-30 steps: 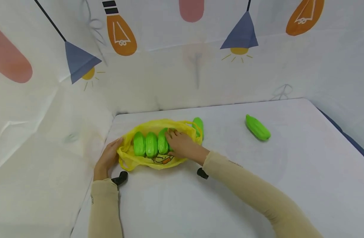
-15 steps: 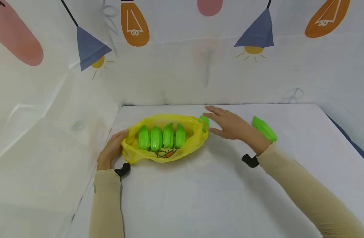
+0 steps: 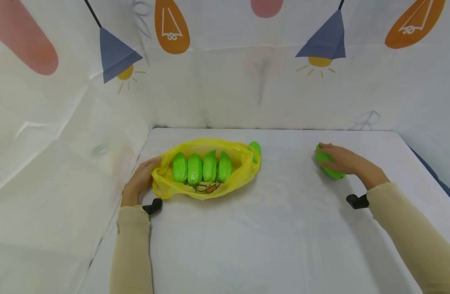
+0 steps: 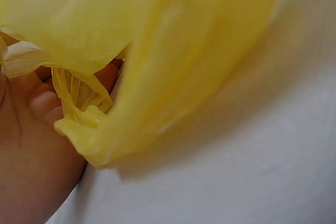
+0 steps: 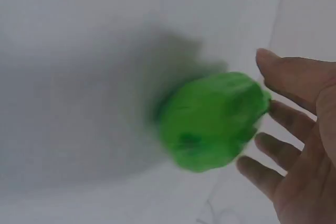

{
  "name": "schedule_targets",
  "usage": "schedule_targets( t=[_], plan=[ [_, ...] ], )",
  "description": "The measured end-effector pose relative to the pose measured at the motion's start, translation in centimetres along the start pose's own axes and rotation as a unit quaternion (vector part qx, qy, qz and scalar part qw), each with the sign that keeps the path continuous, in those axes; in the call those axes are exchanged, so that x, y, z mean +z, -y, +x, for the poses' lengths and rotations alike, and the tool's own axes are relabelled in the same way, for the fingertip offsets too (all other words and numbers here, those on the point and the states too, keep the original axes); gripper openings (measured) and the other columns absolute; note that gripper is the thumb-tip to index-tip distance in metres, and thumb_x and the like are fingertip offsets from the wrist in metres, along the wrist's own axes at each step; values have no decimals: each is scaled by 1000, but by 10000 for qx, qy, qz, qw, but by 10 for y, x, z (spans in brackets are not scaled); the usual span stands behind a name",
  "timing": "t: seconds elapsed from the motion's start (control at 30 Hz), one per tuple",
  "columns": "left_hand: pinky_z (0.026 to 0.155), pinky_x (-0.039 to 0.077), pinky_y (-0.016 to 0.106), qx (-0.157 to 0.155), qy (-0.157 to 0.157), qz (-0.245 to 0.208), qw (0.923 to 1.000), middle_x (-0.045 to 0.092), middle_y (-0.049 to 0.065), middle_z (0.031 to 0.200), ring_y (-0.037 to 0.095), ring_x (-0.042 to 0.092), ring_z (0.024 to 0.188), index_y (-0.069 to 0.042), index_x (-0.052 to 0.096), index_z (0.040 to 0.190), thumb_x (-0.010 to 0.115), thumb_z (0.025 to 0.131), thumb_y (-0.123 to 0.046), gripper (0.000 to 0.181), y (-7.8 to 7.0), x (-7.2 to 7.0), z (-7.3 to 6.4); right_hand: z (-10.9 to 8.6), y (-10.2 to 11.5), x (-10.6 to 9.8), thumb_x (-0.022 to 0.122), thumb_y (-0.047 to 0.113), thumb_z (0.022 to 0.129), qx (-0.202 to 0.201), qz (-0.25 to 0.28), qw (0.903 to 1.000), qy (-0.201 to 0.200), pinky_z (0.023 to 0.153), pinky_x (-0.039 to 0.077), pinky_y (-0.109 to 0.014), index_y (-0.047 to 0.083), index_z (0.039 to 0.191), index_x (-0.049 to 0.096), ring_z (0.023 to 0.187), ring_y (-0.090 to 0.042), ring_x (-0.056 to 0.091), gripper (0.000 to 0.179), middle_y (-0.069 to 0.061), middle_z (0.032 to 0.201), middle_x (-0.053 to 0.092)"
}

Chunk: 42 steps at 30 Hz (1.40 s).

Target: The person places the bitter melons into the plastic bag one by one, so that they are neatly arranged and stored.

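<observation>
On the left of the table, my left hand (image 3: pixel 139 183) holds the left edge of a yellow plastic bag (image 3: pixel 243 169); in the left wrist view its fingers are partly hidden behind the bag's gathered handle (image 4: pixel 84 129). Several glossy, ribbed green vegetables (image 3: pixel 194 169) stand side by side in the bag's wide mouth. Over at the right, my right hand (image 3: pixel 344 160) is above another green vegetable (image 3: pixel 335 173), lying on the table and partly covered by the fingers. From the right wrist, thumb and fingers (image 5: pixel 294 77) are spread at the tapered end of this vegetable (image 5: pixel 210 121).
One more green vegetable (image 3: pixel 255 150) lies just behind the bag's right end, partly covered by its handle. A white table (image 3: pixel 247 237) carries everything. A white sheet (image 3: pixel 225 90) printed with lamps and bulbs hangs along the back and left side.
My right hand has left the vegetables in the bag and moved right, over the single vegetable on the table. The left hand stays at the bag's edge. The head view has shifted slightly.
</observation>
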<state>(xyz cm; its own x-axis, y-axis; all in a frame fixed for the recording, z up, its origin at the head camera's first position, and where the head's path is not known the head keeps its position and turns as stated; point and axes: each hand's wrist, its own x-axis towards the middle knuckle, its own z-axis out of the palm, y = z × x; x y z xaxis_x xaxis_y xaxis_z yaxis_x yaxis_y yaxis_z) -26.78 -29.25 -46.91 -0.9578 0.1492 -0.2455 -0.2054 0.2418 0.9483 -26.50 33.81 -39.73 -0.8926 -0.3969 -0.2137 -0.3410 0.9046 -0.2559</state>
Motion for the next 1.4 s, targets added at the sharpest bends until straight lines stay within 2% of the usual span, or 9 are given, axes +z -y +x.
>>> schedule_targets(
  t=[0.13, 0.27, 0.4, 0.57, 0.77, 0.93, 1.03, 1.3, 1.4],
  plan=[
    [99, 37, 14, -10, 109, -15, 9999, 30, 15, 155, -1, 43, 115, -1, 28, 153, 35, 105, -48, 68, -5, 2, -3, -5, -11, 8, 66, 20, 93, 16, 150, 9997, 205, 106, 29, -68, -6, 144, 41, 135, -57, 26, 62, -34, 153, 22],
    [98, 36, 14, -55, 146, -63, 9999, 29, 16, 154, -1, 43, 114, 2, 27, 152, 34, 107, -42, 64, -16, 6, -11, -6, -11, 6, 76, 33, 85, 158, 316, 9977, 582, 105, 29, -70, -5, 149, 32, 136, -58, 22, 86, -34, 154, 16],
    [92, 40, 11, -37, 90, -120, 9999, 41, 8, 142, -1, 47, 107, 4, 29, 151, 35, 107, -40, 63, -23, 9, -16, -4, -5, -2, 80, 36, 79, 330, 643, 9902, 1197, 106, 21, -73, -6, 152, 17, 138, -60, 11, 105, -38, 154, 4],
    [90, 42, 10, -7, 122, -226, 9997, 47, -5, 127, -3, 50, 104, 5, 29, 150, 37, 107, -39, 63, -25, 13, -16, -5, -1, -13, 81, 30, 80, 442, 849, 9824, 1605, 107, 13, -74, -7, 153, 10, 138, -61, 4, 108, -40, 152, -3],
    [91, 41, 10, 21, 80, -190, 9998, 46, -4, 131, -4, 50, 104, 5, 28, 150, 37, 106, -40, 64, -18, 10, -12, -3, 5, -13, 81, 30, 79, 383, 509, 9886, 1366, 108, 18, -71, -11, 150, 17, 137, -60, 12, 104, -43, 150, 6],
    [87, 45, 12, 74, 45, -203, 9998, 53, -13, 117, -2, 54, 99, 5, 32, 149, 38, 106, -42, 64, -6, 4, -3, 0, 10, -10, 82, 33, 77, 415, 119, 9928, 1116, 108, 25, -69, -16, 146, 23, 137, -59, 19, 103, -44, 148, 14],
    [86, 47, 13, 55, 28, -247, 9997, 55, -14, 114, -1, 55, 99, 3, 34, 148, 40, 105, -45, 64, -1, 2, 1, 1, 15, -8, 82, 32, 77, 465, -53, 9934, 1049, 106, 28, -69, -16, 145, 26, 136, -59, 22, 101, -44, 148, 16],
    [91, 40, 10, -151, -20, 116, 9998, 39, 5, 144, 1, 47, 111, -4, 29, 153, 39, 99, -61, 79, -2, 2, 0, -1, 21, -7, 82, 33, 77, 687, -254, 9920, 1029, 104, 30, -70, -13, 147, 26, 135, -58, 24, 100, -41, 150, 14],
    [92, 39, 10, -168, 9, 168, 9997, 35, 8, 149, 1, 46, 113, -4, 28, 153, 38, 98, -62, 81, -3, 3, 0, -4, 21, -7, 82, 34, 77, 717, -227, 9921, 999, 103, 30, -70, -12, 147, 27, 136, -58, 24, 100, -40, 151, 14]
  ],
)
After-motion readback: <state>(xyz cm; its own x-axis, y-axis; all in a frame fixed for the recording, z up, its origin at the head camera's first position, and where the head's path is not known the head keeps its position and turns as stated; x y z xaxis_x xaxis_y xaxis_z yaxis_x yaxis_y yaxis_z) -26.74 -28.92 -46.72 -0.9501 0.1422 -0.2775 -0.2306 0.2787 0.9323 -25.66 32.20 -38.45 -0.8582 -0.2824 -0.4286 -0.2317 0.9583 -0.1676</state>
